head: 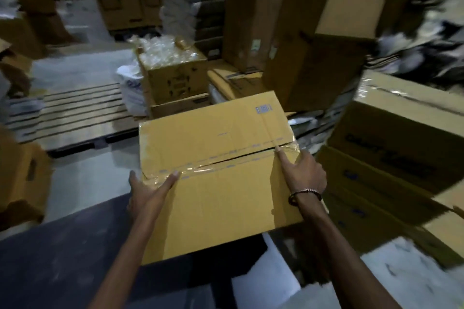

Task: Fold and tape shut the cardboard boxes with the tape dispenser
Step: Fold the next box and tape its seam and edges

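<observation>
1. Cardboard box (213, 178) is held in front of the person, flaps closed, clear tape (200, 167) along the centre seam.
2. Left hand (148, 189) lies at the left edge, fingers straight and together on the tape end.
3. Right hand (302, 173) has its forefinger extended onto the seam, other fingers spread at the right edge.
4. Tape ends are best pressed flat over the edges; the seam gap near the right looks unsealed.
5. No tape dispenser is seen.

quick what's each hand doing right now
Left hand: open, straight fingers pressing the tape on the cardboard box.
Right hand: open, index finger on the seam.
</observation>
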`<state>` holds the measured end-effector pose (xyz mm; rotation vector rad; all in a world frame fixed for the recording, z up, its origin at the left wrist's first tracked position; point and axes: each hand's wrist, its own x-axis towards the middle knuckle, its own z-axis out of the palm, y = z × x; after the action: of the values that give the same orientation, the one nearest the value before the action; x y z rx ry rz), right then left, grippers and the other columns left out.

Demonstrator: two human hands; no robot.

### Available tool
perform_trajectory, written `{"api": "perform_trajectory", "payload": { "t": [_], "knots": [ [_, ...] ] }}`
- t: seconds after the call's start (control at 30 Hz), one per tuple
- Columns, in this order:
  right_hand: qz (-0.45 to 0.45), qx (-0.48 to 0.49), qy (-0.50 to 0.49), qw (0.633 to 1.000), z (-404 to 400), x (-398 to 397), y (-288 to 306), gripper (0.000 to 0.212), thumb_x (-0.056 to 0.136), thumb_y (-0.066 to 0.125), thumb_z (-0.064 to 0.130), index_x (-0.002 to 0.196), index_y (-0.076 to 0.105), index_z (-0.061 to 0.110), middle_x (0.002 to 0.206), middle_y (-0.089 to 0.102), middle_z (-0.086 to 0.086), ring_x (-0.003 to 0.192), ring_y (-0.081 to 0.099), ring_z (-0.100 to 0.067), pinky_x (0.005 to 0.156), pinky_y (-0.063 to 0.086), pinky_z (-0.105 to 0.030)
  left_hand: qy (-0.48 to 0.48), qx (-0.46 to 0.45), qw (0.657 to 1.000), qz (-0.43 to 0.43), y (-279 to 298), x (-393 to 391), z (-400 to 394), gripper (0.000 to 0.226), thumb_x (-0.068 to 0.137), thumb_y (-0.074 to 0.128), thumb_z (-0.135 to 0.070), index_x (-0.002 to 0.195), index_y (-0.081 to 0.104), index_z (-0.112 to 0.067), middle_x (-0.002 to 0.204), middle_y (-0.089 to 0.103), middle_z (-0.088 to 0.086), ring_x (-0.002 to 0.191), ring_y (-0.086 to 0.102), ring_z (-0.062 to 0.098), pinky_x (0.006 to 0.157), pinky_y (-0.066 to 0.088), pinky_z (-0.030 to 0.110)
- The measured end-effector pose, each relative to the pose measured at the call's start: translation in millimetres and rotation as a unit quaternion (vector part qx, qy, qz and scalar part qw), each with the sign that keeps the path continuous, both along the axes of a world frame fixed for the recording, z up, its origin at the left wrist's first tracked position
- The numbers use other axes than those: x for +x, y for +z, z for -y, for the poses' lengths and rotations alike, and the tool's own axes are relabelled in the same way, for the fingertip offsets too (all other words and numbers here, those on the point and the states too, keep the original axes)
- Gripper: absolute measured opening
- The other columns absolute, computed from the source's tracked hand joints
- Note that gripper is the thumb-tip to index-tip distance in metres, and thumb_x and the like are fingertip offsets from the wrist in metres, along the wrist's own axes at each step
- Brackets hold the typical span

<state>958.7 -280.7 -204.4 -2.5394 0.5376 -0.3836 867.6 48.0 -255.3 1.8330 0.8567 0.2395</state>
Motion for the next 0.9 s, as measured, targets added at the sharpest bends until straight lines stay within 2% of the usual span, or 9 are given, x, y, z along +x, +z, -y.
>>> {"api": "perform_trajectory", "payload": {
  "t": [0.07,0.17,0.27,0.37,0.43,0.53,0.7,0.83,0.9],
  "knots": [
    [0.026,-0.016,-0.025,0.999,38,5,30,0.072,0.088,0.049,0.082,0.112,0.065,0.016,0.102,0.073,-0.014,0.092,0.069,-0.038,0.063,0.041,-0.036,-0.038,0.005,0.999,0.036,26,33,34,0.131,0.054,0.079,-0.086,0.154,0.023,-0.023,0.148,0.055,0.015,0.128,0.055,0.045,0.098,0.046,0.051],
    [0.067,-0.038,-0.045,0.996,92,18,74,0.071,0.090,0.047,0.080,0.122,0.059,0.018,0.101,0.072,-0.010,0.090,0.068,-0.036,0.066,0.047,-0.037,-0.094,0.022,0.992,0.078,63,78,81,0.119,0.060,0.077,-0.089,0.147,0.021,-0.029,0.146,0.055,0.013,0.123,0.058,0.041,0.100,0.048,0.055],
    [0.102,-0.050,-0.054,0.992,144,36,116,0.078,0.088,0.043,0.084,0.135,0.048,0.021,0.099,0.073,-0.011,0.089,0.069,-0.037,0.070,0.054,-0.040,-0.144,0.018,0.980,0.132,102,125,116,0.104,0.075,0.082,-0.071,0.150,0.023,-0.029,0.149,0.052,0.012,0.126,0.056,0.038,0.098,0.045,0.051],
    [0.129,-0.057,-0.052,0.989,194,58,156,0.081,0.087,0.048,0.082,0.140,0.038,0.022,0.102,0.072,-0.014,0.094,0.068,-0.040,0.072,0.053,-0.042,-0.189,0.002,0.969,0.159,143,169,140,0.113,0.063,0.084,-0.079,0.150,0.025,-0.040,0.144,0.053,0.005,0.121,0.059,0.033,0.100,0.050,0.060],
    [0.135,-0.053,-0.041,0.989,232,73,180,0.079,0.088,0.053,0.079,0.140,0.037,0.021,0.109,0.070,-0.015,0.096,0.067,-0.040,0.075,0.053,-0.044,-0.224,-0.036,0.956,0.183,170,198,165,0.113,0.064,0.092,-0.065,0.155,0.030,-0.038,0.142,0.051,-0.001,0.117,0.060,0.027,0.093,0.053,0.051],
    [0.125,-0.041,-0.030,0.991,295,99,208,0.075,0.089,0.058,0.074,0.139,0.040,0.021,0.118,0.067,-0.013,0.096,0.063,-0.036,0.075,0.051,-0.042,-0.283,-0.021,0.932,0.225,211,239,218,0.100,0.073,0.091,-0.049,0.157,0.040,-0.029,0.140,0.053,-0.004,0.114,0.060,0.019,0.082,0.049,0.033],
    [0.105,-0.027,-0.066,0.992,398,134,239,0.079,0.088,0.056,0.076,0.141,0.038,0.021,0.121,0.067,-0.012,0.103,0.065,-0.039,0.083,0.056,-0.049,-0.340,0.010,0.916,0.214,254,316,314,0.099,0.079,0.090,-0.044,0.161,0.037,-0.028,0.156,0.046,0.005,0.136,0.048,0.028,0.095,0.043,0.040],
    [0.074,-0.029,-0.085,0.993,466,157,255,0.077,0.092,0.055,0.072,0.142,0.039,0.015,0.132,0.062,-0.015,0.116,0.060,-0.040,0.078,0.047,-0.042,-0.397,0.019,0.893,0.210,280,368,390,0.088,0.085,0.085,-0.037,0.160,0.041,-0.024,0.150,0.050,0.003,0.124,0.048,0.019,0.093,0.042,0.034],
    [0.060,-0.014,-0.096,0.993,494,169,255,0.080,0.091,0.057,0.071,0.142,0.041,0.012,0.134,0.061,-0.016,0.118,0.059,-0.040,0.081,0.048,-0.043,-0.422,0.041,0.886,0.187,284,393,426,0.090,0.087,0.082,-0.038,0.162,0.037,-0.020,0.158,0.045,0.007,0.130,0.049,0.023,0.097,0.041,0.034]
  ]
}}
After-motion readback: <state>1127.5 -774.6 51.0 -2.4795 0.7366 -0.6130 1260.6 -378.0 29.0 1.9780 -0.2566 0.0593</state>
